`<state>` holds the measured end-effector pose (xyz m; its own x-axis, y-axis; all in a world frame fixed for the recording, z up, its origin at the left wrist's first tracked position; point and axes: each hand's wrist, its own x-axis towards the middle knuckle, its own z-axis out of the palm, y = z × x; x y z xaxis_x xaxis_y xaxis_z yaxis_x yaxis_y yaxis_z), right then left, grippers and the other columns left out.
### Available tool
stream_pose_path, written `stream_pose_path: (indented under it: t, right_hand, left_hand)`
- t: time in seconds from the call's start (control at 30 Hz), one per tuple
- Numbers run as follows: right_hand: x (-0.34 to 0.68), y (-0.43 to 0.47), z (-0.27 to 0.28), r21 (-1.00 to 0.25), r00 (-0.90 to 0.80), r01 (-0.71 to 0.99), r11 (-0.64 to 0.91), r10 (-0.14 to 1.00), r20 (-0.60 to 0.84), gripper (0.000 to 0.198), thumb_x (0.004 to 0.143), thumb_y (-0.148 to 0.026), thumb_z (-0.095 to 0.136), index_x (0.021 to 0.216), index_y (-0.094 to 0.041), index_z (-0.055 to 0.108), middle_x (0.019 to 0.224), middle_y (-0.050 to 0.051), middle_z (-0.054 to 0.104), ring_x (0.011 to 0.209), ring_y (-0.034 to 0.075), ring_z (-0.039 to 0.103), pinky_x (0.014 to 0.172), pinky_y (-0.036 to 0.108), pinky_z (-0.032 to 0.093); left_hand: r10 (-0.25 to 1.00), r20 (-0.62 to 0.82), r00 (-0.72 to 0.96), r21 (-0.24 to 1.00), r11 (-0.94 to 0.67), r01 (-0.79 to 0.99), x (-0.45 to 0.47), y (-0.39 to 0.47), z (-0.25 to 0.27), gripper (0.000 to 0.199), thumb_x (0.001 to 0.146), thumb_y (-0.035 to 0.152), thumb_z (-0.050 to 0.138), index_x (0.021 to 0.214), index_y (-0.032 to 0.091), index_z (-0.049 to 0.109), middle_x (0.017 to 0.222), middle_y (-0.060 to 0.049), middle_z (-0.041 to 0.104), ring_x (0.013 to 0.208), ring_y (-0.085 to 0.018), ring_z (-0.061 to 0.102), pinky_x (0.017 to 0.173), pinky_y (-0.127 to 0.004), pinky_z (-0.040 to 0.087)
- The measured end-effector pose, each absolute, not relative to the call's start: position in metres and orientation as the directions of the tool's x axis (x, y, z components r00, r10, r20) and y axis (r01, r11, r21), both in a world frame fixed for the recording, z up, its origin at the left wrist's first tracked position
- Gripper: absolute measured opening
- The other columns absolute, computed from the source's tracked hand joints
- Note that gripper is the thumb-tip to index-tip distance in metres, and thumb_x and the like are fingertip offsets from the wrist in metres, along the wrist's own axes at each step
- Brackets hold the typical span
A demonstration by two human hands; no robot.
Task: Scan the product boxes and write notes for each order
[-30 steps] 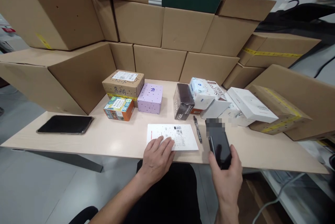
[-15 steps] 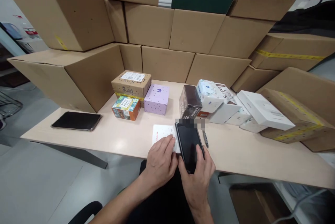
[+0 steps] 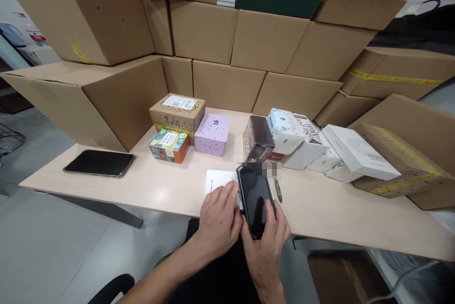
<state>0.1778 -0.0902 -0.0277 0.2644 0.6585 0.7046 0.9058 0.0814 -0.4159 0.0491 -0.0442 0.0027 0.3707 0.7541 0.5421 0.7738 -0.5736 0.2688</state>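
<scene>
A black smartphone (image 3: 253, 195) lies tilted near the front edge of the table, with its dark screen up. My right hand (image 3: 266, 247) grips its lower end, thumb on the left side and fingers on the right. Close beside it, my left hand (image 3: 219, 214) is closed, its fingers pressed together over the near right part of a flat white box (image 3: 215, 180) with red print. Something whitish and crumpled (image 3: 237, 196) shows between these fingers and the phone; what it is I cannot make out. A dark pen (image 3: 278, 191) lies right of the phone.
Another phone (image 3: 100, 163) lies at the left. Behind stand an orange tea box (image 3: 169, 146), a purple box (image 3: 212, 134), a labelled carton (image 3: 177, 112), a dark brown box (image 3: 259, 138) and several white boxes (image 3: 362, 151). Large cardboard boxes (image 3: 227, 86) wall the back and sides.
The phone's upper end has shifted slightly left and its lower end slightly down, the right hand still gripping it. The left hand stays almost in place. The camera view has shifted a little.
</scene>
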Motion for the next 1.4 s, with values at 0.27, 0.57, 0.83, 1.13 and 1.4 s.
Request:
stream_pose_path:
  t: [0.27,0.57,0.83,1.13,1.4]
  right_hand:
    - [0.1802,-0.0895,-0.0282,-0.428,0.269,0.899,0.094,0.652,0.709,0.068,0.089,-0.041,0.066,0.145,-0.013,0.040,0.137,0.024,0.051,0.127,0.035,0.048,0.101,0.058,0.043]
    - [0.1802,-0.0869,-0.0273,-0.426,0.271,0.900,0.089,0.650,0.710,0.067,0.088,-0.041,0.066,0.144,-0.013,0.042,0.136,0.024,0.051,0.126,0.036,0.049,0.100,0.059,0.044]
    - [0.1800,-0.0880,-0.0268,-0.423,0.266,0.902,0.088,0.658,0.704,0.070,0.088,-0.040,0.067,0.146,-0.012,0.041,0.136,0.025,0.051,0.125,0.036,0.049,0.100,0.059,0.044]
    - [0.1786,-0.0886,-0.0267,-0.438,0.283,0.895,0.083,0.653,0.703,0.073,0.088,-0.040,0.067,0.148,-0.013,0.037,0.137,0.025,0.050,0.126,0.036,0.049,0.100,0.059,0.044]
    - [0.1788,-0.0872,-0.0261,-0.432,0.278,0.898,0.089,0.646,0.710,0.073,0.088,-0.040,0.066,0.149,-0.013,0.037,0.137,0.025,0.051,0.126,0.036,0.049,0.099,0.059,0.044]
  left_hand:
    - [0.777,0.498,0.385,0.282,-0.565,0.776,0.0488,-0.0435,0.0073,0.056,0.089,0.018,0.049,0.144,0.012,0.043,0.144,-0.012,0.057,0.119,-0.029,0.056,0.096,-0.042,0.046]
    - [0.776,0.493,0.393,0.273,-0.567,0.777,0.0492,-0.0407,0.0073,0.055,0.090,0.017,0.048,0.145,0.013,0.042,0.145,-0.012,0.056,0.119,-0.028,0.055,0.097,-0.044,0.047]
    - [0.777,0.477,0.411,0.247,-0.567,0.785,0.0495,-0.0400,0.0082,0.056,0.091,0.018,0.047,0.146,0.011,0.040,0.147,-0.013,0.054,0.118,-0.030,0.056,0.096,-0.046,0.047]
    - [0.770,0.487,0.413,0.242,-0.573,0.783,0.0491,-0.0412,0.0067,0.057,0.091,0.019,0.047,0.147,0.012,0.038,0.147,-0.014,0.053,0.121,-0.030,0.056,0.098,-0.046,0.046]
    - [0.760,0.506,0.409,0.237,-0.578,0.781,0.0484,-0.0420,0.0036,0.059,0.091,0.019,0.047,0.149,0.012,0.036,0.147,-0.014,0.053,0.122,-0.030,0.056,0.099,-0.045,0.047]
